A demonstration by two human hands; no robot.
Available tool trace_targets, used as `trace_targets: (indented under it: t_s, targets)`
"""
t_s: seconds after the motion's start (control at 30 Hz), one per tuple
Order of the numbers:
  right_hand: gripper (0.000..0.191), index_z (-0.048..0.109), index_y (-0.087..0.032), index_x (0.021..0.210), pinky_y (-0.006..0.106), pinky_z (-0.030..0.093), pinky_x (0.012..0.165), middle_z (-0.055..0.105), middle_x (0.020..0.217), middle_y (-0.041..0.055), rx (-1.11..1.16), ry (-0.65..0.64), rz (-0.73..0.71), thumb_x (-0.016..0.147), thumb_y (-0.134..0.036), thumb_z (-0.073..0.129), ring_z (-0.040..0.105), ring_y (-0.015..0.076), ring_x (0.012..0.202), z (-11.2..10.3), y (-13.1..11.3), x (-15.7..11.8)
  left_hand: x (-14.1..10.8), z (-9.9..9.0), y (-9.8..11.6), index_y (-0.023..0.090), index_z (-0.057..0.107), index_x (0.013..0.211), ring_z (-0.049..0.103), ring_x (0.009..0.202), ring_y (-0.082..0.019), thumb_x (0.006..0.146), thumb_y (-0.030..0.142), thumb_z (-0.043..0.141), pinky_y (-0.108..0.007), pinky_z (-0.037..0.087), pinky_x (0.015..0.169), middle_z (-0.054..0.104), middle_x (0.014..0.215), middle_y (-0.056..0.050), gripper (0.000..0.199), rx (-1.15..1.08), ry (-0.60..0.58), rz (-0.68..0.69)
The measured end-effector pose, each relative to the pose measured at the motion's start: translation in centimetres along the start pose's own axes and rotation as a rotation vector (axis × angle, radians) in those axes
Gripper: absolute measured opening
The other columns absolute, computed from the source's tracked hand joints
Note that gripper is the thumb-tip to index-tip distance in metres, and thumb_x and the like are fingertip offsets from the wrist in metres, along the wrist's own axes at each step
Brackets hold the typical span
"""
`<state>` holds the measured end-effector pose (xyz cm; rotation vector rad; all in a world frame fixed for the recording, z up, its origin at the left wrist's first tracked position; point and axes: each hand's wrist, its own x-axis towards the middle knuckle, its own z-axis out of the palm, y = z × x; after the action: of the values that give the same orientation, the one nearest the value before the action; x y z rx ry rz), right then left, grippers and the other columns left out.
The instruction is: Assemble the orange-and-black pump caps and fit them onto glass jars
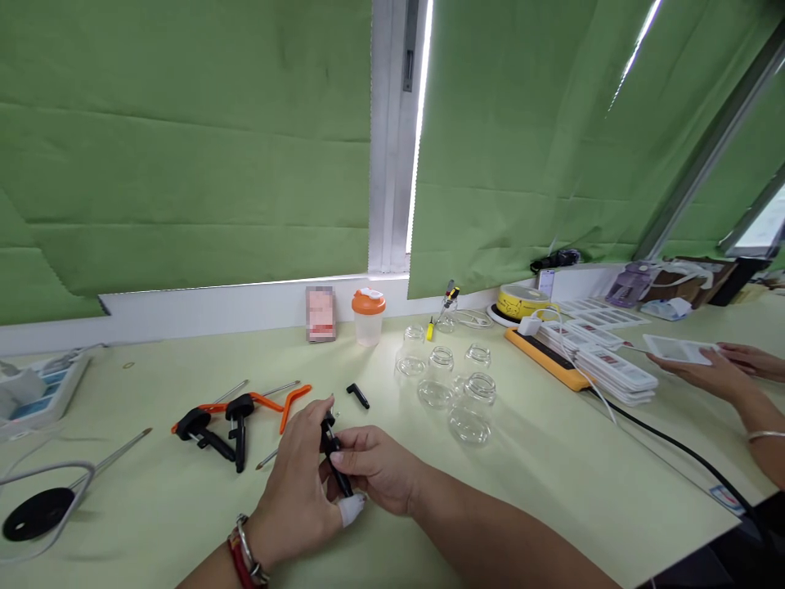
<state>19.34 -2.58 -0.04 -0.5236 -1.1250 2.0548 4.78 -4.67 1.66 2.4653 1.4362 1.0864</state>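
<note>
Left hand (294,495) and right hand (383,473) meet nearer the person than the orange-lidded cup (368,327), both grasping a slim black tool (330,444): left fingertips and a wrapped thumb span its ends, while the right hand pinches its middle. Its long axis slants, the thicker head pointing away, a little left of the cup, the other end coming back toward the person and rightward; its tilt against the tabletop I cannot tell. Beneath, the pale table (552,499) runs back past the cup to a white ledge (184,323), its near edge cutting diagonally far to the cup's right. An orange power strip (545,360) sits well right of the cup. Glass jars (472,413) crowd just right of it, with a broad stretch of tabletop between them and that edge. Left of the cup and nearer lie two black handles (240,429); just in front of it, a small bent black piece (358,396).
</note>
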Motion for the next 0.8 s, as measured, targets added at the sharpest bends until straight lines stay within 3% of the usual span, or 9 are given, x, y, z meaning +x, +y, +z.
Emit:
trace_targets:
  t_s: [0.3, 0.6, 0.8]
  targets:
    - [0.029, 0.055, -0.014, 0.065, 0.022, 0.034, 0.046, 0.053, 0.05, -0.0026, -0.093, 0.266, 0.036, 0.069, -0.039, 0.067, 0.046, 0.0081, 0.044, 1.4, 0.6, 0.6, 0.0, 0.5, 0.1, 0.018, 0.024, 0.138, 0.038, 0.121, -0.038, 0.059, 0.022, 0.062, -0.058, 0.034, 0.099, 0.041, 0.129, -0.017, 0.088, 0.075, -0.08, 0.079]
    - [0.025, 0.054, -0.014, 0.061, 0.022, 0.031, 0.044, 0.05, 0.045, -0.0034, -0.147, 0.268, 0.021, 0.072, -0.035, 0.061, 0.042, 0.0071, 0.041, 1.4, 0.5, 0.6, -0.2, 0.9, -0.4, 0.01, 0.016, 0.142, 0.025, 0.13, -0.041, 0.056, 0.047, 0.069, -0.056, 0.033, 0.101, 0.032, 0.137, -0.022, 0.107, 0.148, -0.077, 0.051]
    - [0.03, 0.052, -0.014, 0.057, 0.023, 0.031, 0.045, 0.051, 0.046, -0.0028, -0.187, 0.286, 0.051, 0.07, -0.038, 0.064, 0.043, 0.0078, 0.041, 1.7, 0.4, 0.5, 0.0, 0.6, 0.0, 0.012, 0.021, 0.14, 0.041, 0.117, -0.038, 0.06, 0.034, 0.064, -0.056, 0.036, 0.097, 0.045, 0.123, -0.019, 0.093, 0.15, -0.081, 0.059]
